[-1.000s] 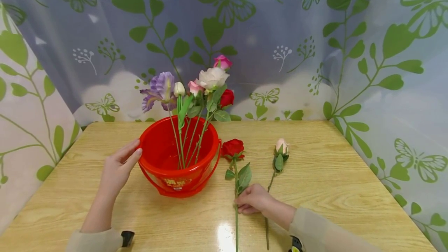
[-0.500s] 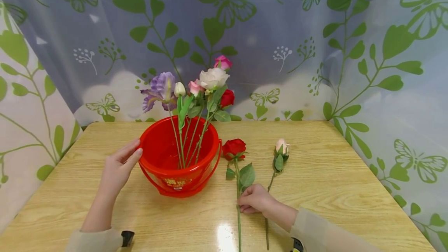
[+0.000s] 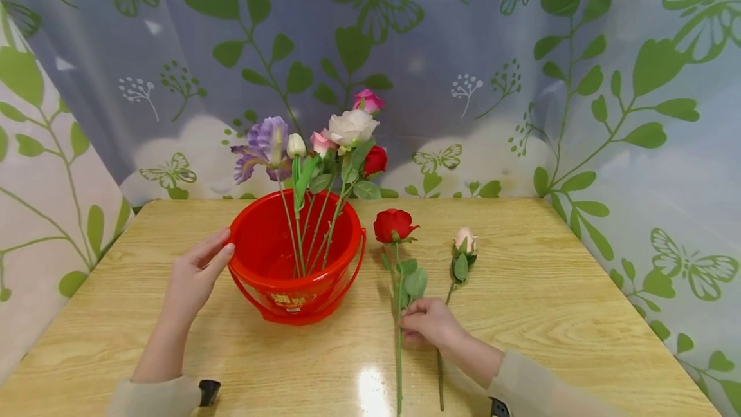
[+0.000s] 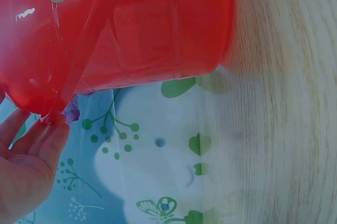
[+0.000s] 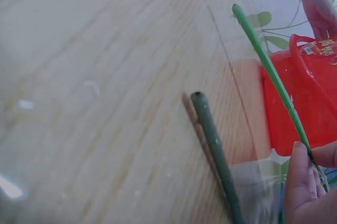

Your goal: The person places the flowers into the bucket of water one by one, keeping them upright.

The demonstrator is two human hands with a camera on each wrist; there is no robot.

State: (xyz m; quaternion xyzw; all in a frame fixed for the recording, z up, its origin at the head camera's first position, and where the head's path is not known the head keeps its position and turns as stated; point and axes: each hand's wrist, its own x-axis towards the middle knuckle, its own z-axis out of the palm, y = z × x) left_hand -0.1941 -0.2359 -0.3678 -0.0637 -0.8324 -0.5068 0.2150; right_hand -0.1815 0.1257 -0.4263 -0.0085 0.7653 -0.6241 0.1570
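Note:
A red bucket (image 3: pixel 295 301) stands left of the middle of the table, several artificial flowers upright in it. My left hand (image 3: pixel 199 269) grips its left rim, fingers and thumb at the edge; in the left wrist view the fingertips (image 4: pixel 50 129) meet the rim by the handle's end. Right of the bucket, my right hand (image 3: pixel 431 324) pinches the stem of a red rose (image 3: pixel 395 225) between thumb and fingers. The rose's head is raised over the table, and its green stem (image 5: pixel 274 74) shows bare toward its cut end. A pale pink rose (image 3: pixel 465 243) lies beside that hand, its stem partly behind the wrist.
In the bucket are a purple iris (image 3: pixel 267 143), a white tulip (image 3: pixel 296 145), a white rose (image 3: pixel 352 127) and other pink and red blooms. The wooden table (image 3: pixel 556 314) ends at a patterned curtain (image 3: pixel 428 31) behind.
The red rose's head has come up off the table and shifted slightly right, with my right hand moving a little right and up. My left hand and the bucket stay in place.

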